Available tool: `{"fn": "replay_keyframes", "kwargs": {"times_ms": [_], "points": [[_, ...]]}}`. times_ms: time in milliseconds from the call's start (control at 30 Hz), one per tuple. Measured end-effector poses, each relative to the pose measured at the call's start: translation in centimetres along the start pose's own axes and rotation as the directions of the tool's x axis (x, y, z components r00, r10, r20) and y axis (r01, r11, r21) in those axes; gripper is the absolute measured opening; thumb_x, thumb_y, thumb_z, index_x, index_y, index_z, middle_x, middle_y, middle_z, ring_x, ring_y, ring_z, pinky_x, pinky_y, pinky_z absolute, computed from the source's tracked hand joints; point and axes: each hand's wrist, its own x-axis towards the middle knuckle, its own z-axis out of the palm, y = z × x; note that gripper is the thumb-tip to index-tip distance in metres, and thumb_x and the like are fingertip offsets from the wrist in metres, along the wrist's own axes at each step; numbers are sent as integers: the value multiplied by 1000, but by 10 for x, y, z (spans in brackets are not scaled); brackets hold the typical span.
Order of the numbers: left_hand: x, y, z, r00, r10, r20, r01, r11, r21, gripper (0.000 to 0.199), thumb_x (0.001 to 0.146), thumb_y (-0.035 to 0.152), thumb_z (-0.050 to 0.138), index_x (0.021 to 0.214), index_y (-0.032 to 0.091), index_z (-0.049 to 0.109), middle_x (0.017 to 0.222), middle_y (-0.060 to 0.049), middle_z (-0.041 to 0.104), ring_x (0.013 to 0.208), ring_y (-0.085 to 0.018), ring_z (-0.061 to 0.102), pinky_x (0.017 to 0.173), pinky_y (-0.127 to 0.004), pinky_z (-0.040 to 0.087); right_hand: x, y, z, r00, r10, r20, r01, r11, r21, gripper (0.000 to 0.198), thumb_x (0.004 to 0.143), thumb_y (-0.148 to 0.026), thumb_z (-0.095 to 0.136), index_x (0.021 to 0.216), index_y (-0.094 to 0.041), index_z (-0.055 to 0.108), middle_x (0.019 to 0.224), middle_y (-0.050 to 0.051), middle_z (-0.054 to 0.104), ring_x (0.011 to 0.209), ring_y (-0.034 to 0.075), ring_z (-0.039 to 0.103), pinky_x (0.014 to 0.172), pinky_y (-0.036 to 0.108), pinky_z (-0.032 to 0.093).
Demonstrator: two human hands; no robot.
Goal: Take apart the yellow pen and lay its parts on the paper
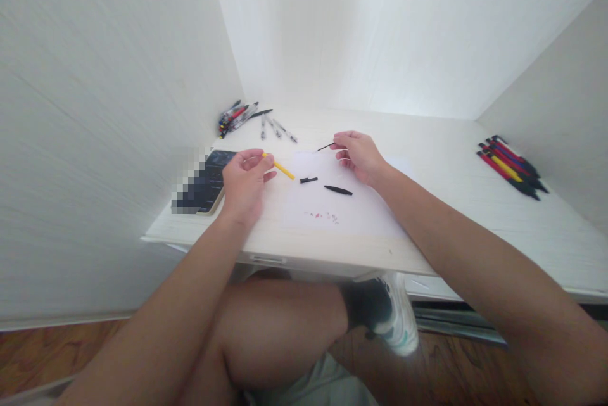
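Note:
My left hand (245, 182) holds a yellow pen barrel (280, 167) by its end, the barrel pointing right over the desk. Held in the fingertips of my right hand (360, 155) is a thin dark refill (325, 146) that sticks out to the left. Between the hands, on a white paper sheet (342, 203), lie a short black pen part (308, 180) and a black tapered pen tip section (338, 190). Small red marks (327, 216) dot the paper near its front.
A phone (211, 183) lies at the desk's left edge by my left hand. Several pens (247, 117) lie in the back left corner. Several red, yellow and black pens (510, 166) lie at the right. My knee and shoe sit below the desk's front edge (285, 251).

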Motion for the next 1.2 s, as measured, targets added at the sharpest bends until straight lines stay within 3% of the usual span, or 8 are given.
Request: {"fn": "replay_keyframes", "kwargs": {"times_ms": [100, 200, 333, 467, 600, 767, 1000, 1200], "points": [[2, -3, -2, 998, 58, 10, -59, 997, 54, 22, 93, -10, 76, 97, 11, 68, 98, -10, 63, 86, -21, 67, 57, -16, 59, 0, 0, 0, 1000, -16, 0, 16, 1000, -26, 17, 95, -18, 66, 110, -12, 64, 101, 10, 69, 67, 11, 56, 56, 24, 39], [2, -2, -2, 995, 88, 41, -92, 991, 103, 20, 95, -10, 73, 95, 10, 70, 92, -10, 63, 78, -21, 67, 55, -16, 58, 2, 0, -3, 993, -114, 31, 118, 969, -219, 19, 94, -14, 61, 112, -11, 65, 89, 8, 68, 62, 13, 55, 55, 27, 39], [-7, 12, 4, 987, 7, 163, -52, 961, 273, 26, 95, -17, 68, 87, 7, 72, 86, -10, 64, 67, -17, 64, 50, -11, 49, 5, 2, -9, 934, -273, 231, 358, 722, -592, 32, 89, -10, 60, 118, -9, 73, 94, 9, 71, 73, 16, 60, 70, 31, 45], [-17, 27, 10, 975, -61, 213, -68, 833, 549, 28, 96, -16, 74, 81, 8, 72, 82, -7, 65, 65, -13, 61, 48, -10, 41, 4, 3, -11, 878, -307, 368, 478, 520, -708, 38, 89, -11, 60, 123, -10, 75, 108, 10, 72, 90, 18, 63, 88, 31, 46], [-14, 17, 6, 932, 52, 360, -310, 632, 710, 29, 94, -12, 82, 83, 14, 75, 81, 0, 65, 71, -14, 62, 58, -20, 41, 0, 2, -9, 876, -277, 396, 483, 477, -735, 39, 91, -14, 59, 127, -10, 75, 109, 9, 73, 88, 18, 62, 90, 30, 46], [-14, 0, 3, 871, 140, 471, -473, 500, 726, 30, 89, -12, 77, 80, 16, 72, 78, 3, 63, 73, -19, 61, 65, -30, 39, -4, 2, -7, 860, -255, 442, 510, 418, -752, 44, 91, -15, 60, 134, -9, 71, 111, 9, 73, 86, 17, 61, 89, 30, 46], [-16, 1, 10, 850, 89, 518, -525, 204, 826, 24, 91, -7, 73, 84, 15, 69, 88, -1, 64, 86, -25, 61, 77, -36, 42, 2, 7, -8, 868, -272, 416, 497, 468, -731, 37, 93, -17, 64, 129, -8, 73, 103, 10, 73, 84, 17, 61, 92, 30, 47], [-13, -3, 13, 861, 80, 502, -508, 187, 841, 23, 95, -4, 74, 85, 15, 68, 87, -1, 63, 89, -26, 61, 78, -37, 40, 18, 15, -8, 957, -206, 204, 287, 774, -564, 25, 98, -27, 66, 113, -9, 76, 89, 7, 67, 75, 13, 55, 79, 27, 45]]}}
